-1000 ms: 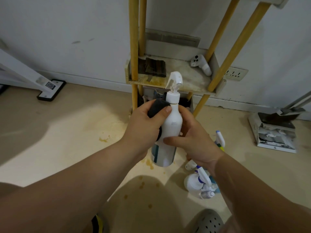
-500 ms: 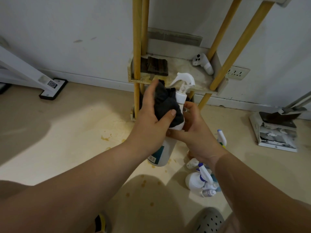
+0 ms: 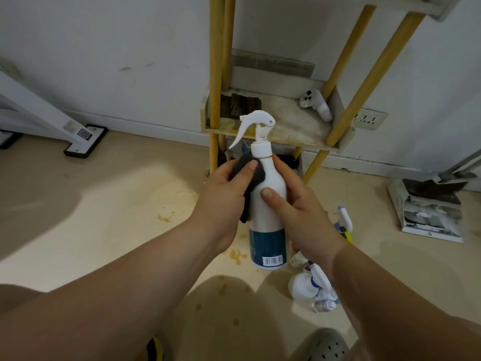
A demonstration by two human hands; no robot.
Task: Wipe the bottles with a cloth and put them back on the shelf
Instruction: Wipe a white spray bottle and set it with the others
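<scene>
Gripping spray bottle [image 3: 268,204] upright, nozzle left | R hand [image 3: 299,212] | L hand [image 3: 223,201] clutching cloth [image 3: 251,183]

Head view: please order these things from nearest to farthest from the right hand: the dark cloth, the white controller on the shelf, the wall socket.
1. The dark cloth: just left of the right hand, pressed on the spray bottle by the left hand.
2. The white controller: above the hand, lying on the shelf.
3. The wall socket: farther up and right, on the wall.

bottle [image 3: 269,204] before shelf [image 3: 291,142], cloth [image 3: 250,178] left
</scene>
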